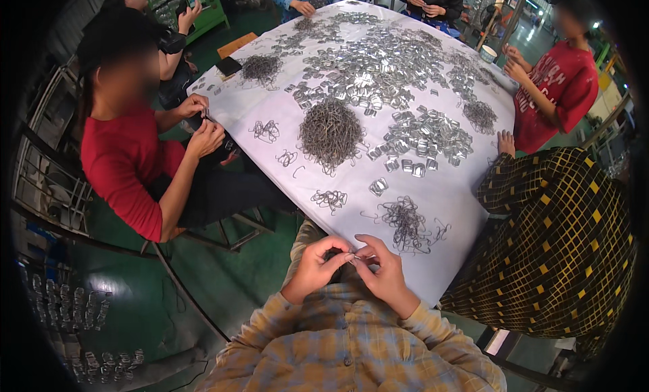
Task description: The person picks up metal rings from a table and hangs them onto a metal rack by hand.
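Note:
My left hand [316,267] and my right hand [382,273] meet just off the table's near edge. Thumbs and fingertips of both pinch a small shiny metal piece [353,255], mostly covered by the fingers, so its exact kind cannot be made out. Just beyond my right hand lies a loose heap of bent wire hooks [405,223]. A smaller cluster of wire hooks [329,200] rests beyond my left hand, with a few flat metal buckles [378,186] between the two groups.
A dense mound of wire hooks [331,131] and a broad spread of metal buckles [426,135] cover the white table [297,213]. One person in red [128,162] sits at left; another in a patterned black garment [547,236] leans close at right. More people stand around the far edges.

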Action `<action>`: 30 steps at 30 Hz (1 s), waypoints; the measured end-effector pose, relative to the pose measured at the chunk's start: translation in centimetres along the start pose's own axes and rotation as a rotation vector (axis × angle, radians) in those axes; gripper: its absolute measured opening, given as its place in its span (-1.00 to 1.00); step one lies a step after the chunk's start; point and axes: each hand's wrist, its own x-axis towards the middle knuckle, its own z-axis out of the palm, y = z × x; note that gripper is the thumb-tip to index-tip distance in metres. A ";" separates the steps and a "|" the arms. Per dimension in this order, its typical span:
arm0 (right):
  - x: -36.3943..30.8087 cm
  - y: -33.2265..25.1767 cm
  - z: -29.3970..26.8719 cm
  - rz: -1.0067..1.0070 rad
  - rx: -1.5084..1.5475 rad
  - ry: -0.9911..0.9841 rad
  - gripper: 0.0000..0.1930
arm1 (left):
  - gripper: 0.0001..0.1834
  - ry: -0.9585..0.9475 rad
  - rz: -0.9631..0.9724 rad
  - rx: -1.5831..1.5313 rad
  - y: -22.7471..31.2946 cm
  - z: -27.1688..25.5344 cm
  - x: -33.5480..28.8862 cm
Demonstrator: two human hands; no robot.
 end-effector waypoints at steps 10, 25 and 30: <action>8.5 7.1 -4.2 -0.220 -0.719 0.111 -0.58 | -0.90 0.009 0.070 0.097 0.5 -0.9 -0.3; 11.9 9.3 -3.9 -0.275 -0.975 0.212 -0.91 | -0.92 0.033 0.046 0.146 0.5 -0.8 -0.4; 11.2 9.1 -4.2 -0.277 -0.715 0.335 -0.90 | -0.92 0.031 0.048 0.153 0.2 -0.7 -0.1</action>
